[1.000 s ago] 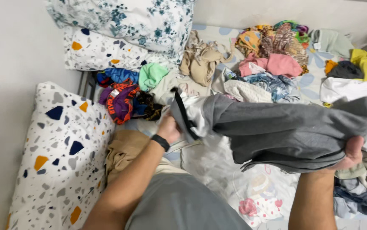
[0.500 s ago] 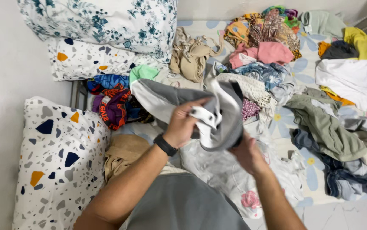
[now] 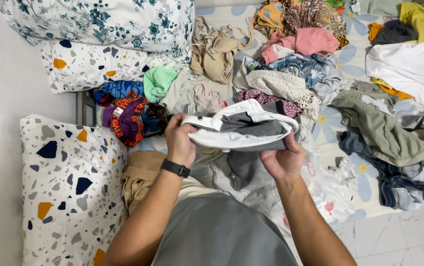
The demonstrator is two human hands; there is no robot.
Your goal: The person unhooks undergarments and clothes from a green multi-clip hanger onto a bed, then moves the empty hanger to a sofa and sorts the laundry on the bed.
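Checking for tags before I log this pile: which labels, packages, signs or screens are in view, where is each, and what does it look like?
Purple garment, left of the left hand: orange lettered print, small pale tag at its top.
Wristband on the left wrist: black, no lit display seen.
No packages or signs.

The floral pillow (image 3: 98, 22) is cut off by the top edge. Beside it, the colourful clothes pile (image 3: 300, 15) is cut too. The right hand's fingers (image 3: 271, 156) hide under the grey-white garment (image 3: 241, 130).
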